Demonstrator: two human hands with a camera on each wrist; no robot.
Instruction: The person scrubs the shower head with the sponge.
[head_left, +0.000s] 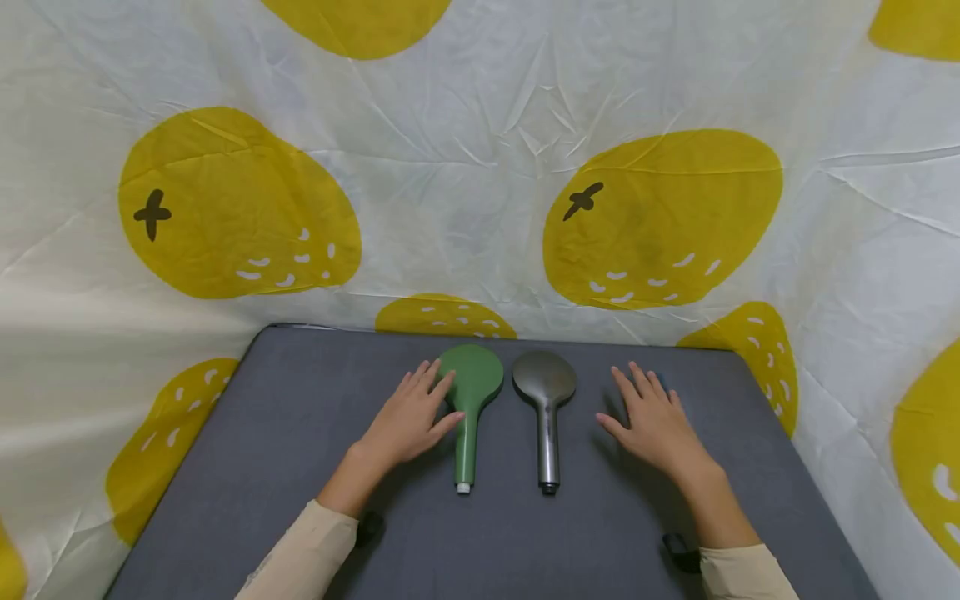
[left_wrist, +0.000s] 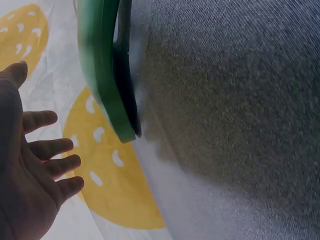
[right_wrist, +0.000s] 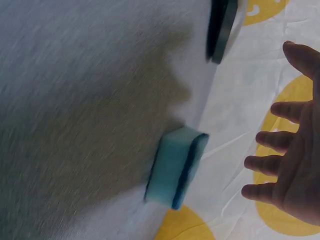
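A green shower head (head_left: 472, 375) lies on the grey table, its handle toward the front. Beside it, to the right, lies a dark metallic shower head (head_left: 545, 379). My left hand (head_left: 408, 417) hovers over the left side of the green one with fingers spread, holding nothing. In the left wrist view the fingers (left_wrist: 52, 148) stand apart from the green shower head (left_wrist: 97, 65). My right hand (head_left: 654, 425) is above the table right of the metallic shower head, fingers spread. A blue sponge (right_wrist: 175, 165) lies below it, mostly hidden by the hand in the head view.
The grey cloth-covered table (head_left: 337, 367) has rounded far corners. Behind it and at both sides hangs a white curtain (head_left: 465, 208) printed with yellow fruit shapes. A dark strap shows at each wrist by the cream sleeves (head_left: 307, 550).
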